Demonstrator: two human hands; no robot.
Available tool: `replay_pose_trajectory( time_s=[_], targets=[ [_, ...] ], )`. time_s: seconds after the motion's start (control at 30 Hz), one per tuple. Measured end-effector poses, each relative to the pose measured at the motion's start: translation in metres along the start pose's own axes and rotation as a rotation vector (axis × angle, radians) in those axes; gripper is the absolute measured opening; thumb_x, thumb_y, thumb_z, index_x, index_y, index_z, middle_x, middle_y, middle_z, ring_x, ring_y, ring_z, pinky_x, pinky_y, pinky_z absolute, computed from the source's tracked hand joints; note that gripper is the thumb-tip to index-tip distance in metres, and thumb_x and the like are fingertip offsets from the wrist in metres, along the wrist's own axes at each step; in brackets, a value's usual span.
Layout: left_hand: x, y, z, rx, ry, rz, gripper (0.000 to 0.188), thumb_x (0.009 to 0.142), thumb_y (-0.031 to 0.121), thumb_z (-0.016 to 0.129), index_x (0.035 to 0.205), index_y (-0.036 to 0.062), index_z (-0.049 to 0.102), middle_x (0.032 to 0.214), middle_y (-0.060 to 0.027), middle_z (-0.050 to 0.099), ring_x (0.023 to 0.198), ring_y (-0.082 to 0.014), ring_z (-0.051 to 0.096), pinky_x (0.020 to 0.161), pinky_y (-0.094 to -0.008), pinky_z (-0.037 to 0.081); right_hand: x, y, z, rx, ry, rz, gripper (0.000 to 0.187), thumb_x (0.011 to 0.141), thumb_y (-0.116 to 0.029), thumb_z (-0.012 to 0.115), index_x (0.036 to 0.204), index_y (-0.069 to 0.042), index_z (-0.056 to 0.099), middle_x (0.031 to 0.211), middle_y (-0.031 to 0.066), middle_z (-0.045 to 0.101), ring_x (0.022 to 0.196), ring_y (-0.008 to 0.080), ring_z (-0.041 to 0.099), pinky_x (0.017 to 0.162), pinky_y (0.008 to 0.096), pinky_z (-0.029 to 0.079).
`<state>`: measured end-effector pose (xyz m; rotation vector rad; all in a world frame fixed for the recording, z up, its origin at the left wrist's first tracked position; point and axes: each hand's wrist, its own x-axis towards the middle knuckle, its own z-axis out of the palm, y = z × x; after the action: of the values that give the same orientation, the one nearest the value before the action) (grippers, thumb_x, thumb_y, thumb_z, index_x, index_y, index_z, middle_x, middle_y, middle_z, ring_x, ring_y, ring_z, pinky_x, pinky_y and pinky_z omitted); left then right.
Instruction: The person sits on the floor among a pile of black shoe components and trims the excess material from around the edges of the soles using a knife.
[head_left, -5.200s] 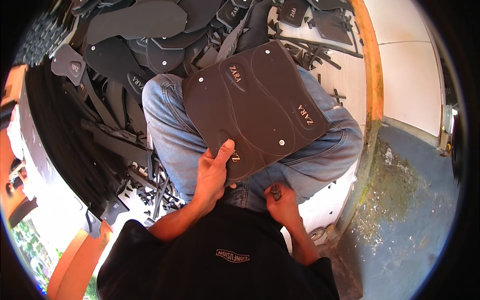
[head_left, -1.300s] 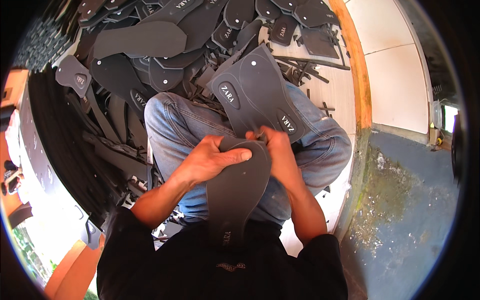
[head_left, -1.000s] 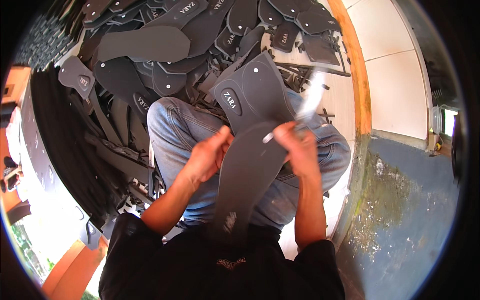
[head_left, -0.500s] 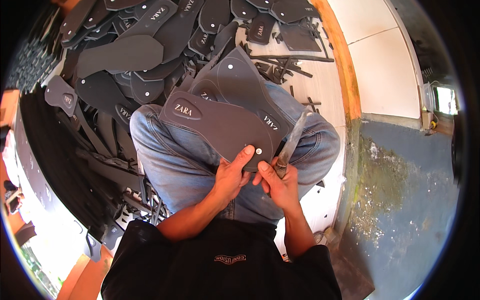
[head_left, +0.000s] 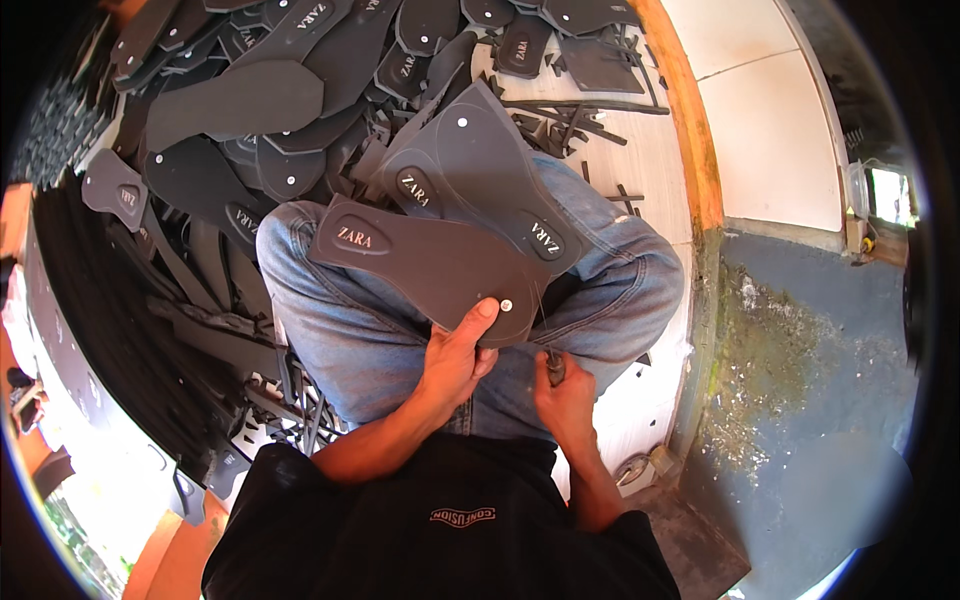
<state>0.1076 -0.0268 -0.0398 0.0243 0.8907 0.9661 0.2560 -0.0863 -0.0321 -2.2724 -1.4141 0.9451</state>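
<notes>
My left hand is closed on the rounded end of a dark grey foam sandal sole, thumb on top beside a small white round sticker. The sole lies level over my lap, its narrower end toward the left. In my right hand is the handle of a knife. The thin blade appears almost edge-on, pointing up close by the sole's right edge; whether it touches cannot be made out. Beyond the sole, a foam piece marked with sole outlines rests against my right leg, partly covered.
A heap of dark soles and foam blanks spreads at the far left. Thin foam offcuts litter the pale floor beyond my right knee. An orange-brown edge runs along the right, with a stained blue-grey floor past it.
The knife has gone from slanting up to the right to nearly edge-on by the sole. My right hand has moved slightly down, away from the left; the sole has shifted slightly left.
</notes>
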Motion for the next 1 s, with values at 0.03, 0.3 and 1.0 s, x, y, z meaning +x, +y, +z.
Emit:
replay_pose_trajectory(
  time_s=[0.03, 0.3, 1.0],
  targets=[
    [-0.002, -0.001, -0.005, 0.020, 0.010, -0.001, 0.017, 0.088, 0.025, 0.062, 0.089, 0.0106, 0.052, 0.065, 0.0006, 0.051, 0.045, -0.0046, 0.041, 0.035, -0.0183, 0.027, 0.002, 0.000, 0.004, -0.010, 0.003, -0.018, 0.029, 0.084, -0.021, 0.061, 0.067, 0.001, 0.054, 0.057, 0.0215, 0.055, 0.053, 0.0390, 0.057, 0.049, 0.0431, 0.042],
    [-0.038, 0.006, -0.045, 0.210, 0.220, -0.047, 0.033, 0.081, 0.029, 0.070, 0.102, 0.0081, 0.055, 0.081, -0.0005, 0.059, 0.046, -0.0040, 0.043, 0.035, -0.0179, 0.026, 0.082, -0.041, 0.033, 0.423, -0.230, -0.115, 0.028, 0.087, -0.026, 0.059, 0.075, -0.001, 0.056, 0.058, 0.0124, 0.059, 0.046, 0.0228, 0.054, 0.043, 0.0339, 0.038],
    [-0.002, 0.101, -0.047, 0.390, -0.142, 0.108, 0.026, 0.089, 0.024, 0.060, 0.100, 0.0007, 0.062, 0.086, -0.0051, 0.067, 0.074, -0.0103, 0.063, 0.068, -0.0225, 0.051, 0.018, -0.037, 0.015, 0.221, -0.245, -0.225, 0.039, 0.085, -0.030, 0.066, 0.066, 0.001, 0.052, 0.048, 0.0054, 0.044, 0.044, 0.0126, 0.040, 0.044, 0.0320, 0.035]
  ],
)
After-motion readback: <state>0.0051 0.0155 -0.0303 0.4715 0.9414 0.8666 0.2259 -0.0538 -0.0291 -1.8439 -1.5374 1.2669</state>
